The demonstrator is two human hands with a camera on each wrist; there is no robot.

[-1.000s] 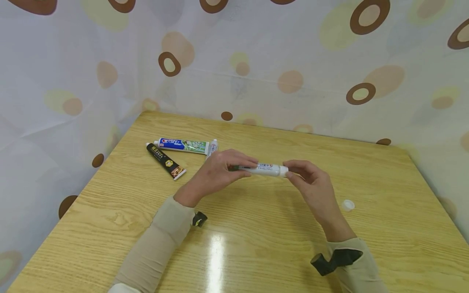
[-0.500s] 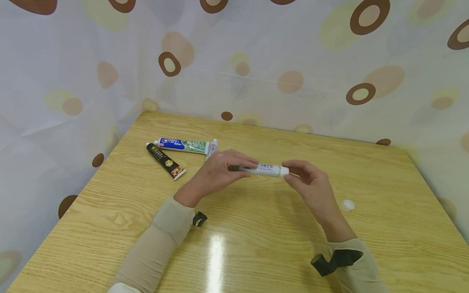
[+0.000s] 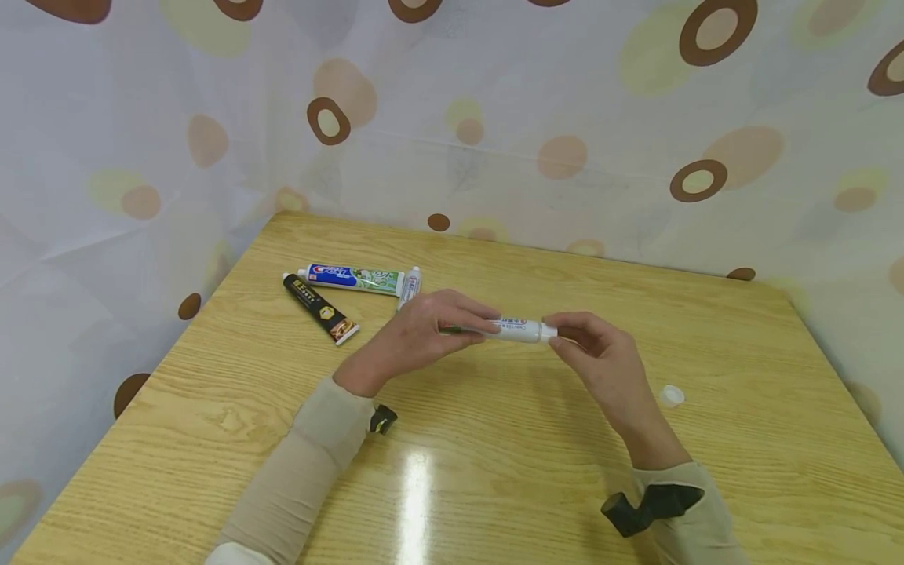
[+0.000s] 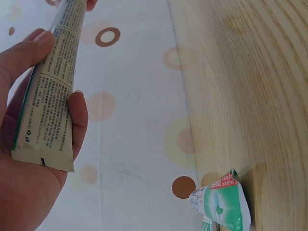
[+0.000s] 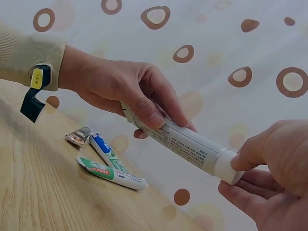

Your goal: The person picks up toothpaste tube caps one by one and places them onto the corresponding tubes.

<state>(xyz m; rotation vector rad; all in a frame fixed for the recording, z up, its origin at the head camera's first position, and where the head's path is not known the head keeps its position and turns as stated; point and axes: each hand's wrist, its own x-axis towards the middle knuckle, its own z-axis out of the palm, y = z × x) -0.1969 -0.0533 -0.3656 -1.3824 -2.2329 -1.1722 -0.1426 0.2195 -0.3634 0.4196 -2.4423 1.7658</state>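
My left hand (image 3: 424,329) grips a white toothpaste tube (image 3: 519,329) with blue lettering, holding it sideways above the table. Its thumb and fingers wrap the crimped-end half, and in the left wrist view the printed back of the tube (image 4: 50,101) shows between them. At the other end, my right hand (image 3: 603,361) pinches the white cap (image 5: 225,166) between thumb and fingers; the cap sits on the tube's neck end. To the right of that hand, a small white round cap (image 3: 672,395) lies loose on the table.
Left on the wooden table (image 3: 494,455) lie a black toothpaste tube (image 3: 319,308), a blue and green one (image 3: 356,278), and a white and green one (image 5: 113,173), partly behind my left hand in the head view. A patterned curtain (image 3: 494,118) borders the table's back and left.
The right thumb and fingers have shifted slightly on the cap. The left hand keeps its grip on the tube, and the things on the table have stayed in place.
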